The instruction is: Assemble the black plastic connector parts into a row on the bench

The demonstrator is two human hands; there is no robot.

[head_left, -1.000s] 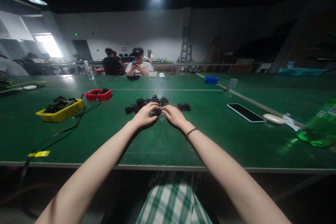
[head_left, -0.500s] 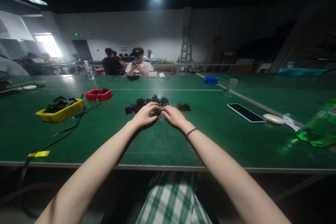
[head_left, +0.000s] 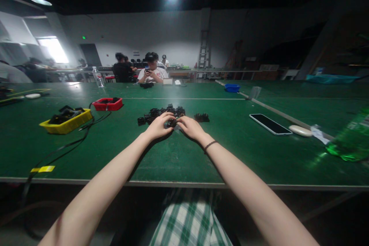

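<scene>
The left hand and right hand meet fingertip to fingertip, each grip closed on one small black plastic part held between them just above the green bench. Right behind the fingers lies a pile of black plastic parts. Farther left stand a yellow plastic tray and a red plastic tray. To the right lies a flat black smartphone.

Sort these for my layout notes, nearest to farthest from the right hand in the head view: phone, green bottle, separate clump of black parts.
From the right hand:
1. clump of black parts, just beyond it.
2. phone, to its right.
3. green bottle, far right edge.
</scene>
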